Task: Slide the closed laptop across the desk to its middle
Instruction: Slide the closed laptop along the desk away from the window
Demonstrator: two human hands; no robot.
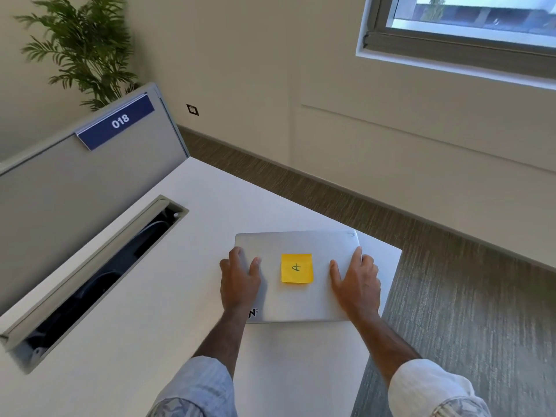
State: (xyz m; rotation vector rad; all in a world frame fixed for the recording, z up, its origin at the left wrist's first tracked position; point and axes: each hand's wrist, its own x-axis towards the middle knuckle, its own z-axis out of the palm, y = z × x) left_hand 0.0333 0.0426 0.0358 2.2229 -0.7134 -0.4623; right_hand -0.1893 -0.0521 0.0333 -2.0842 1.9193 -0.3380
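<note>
A closed silver laptop (pixel 296 245) lies flat near the right end of the white desk (pixel 168 296), close to the desk's far right corner. A yellow sticky note (pixel 297 268) is stuck on the middle of its lid. My left hand (pixel 239 281) rests flat on the lid's left part, its fingers spread and reaching the left edge. On the right part of the lid lies my right hand (pixel 356 284), with the fingers curled over the right edge. Both palms press down on the lid.
A long open cable tray (pixel 99 272) is cut into the desk at the left. Behind it stands a grey divider panel (pixel 75 176) with a blue "018" label. The desk's right edge (pixel 388 296) drops to carpet. A potted plant (pixel 84 46) stands behind the panel.
</note>
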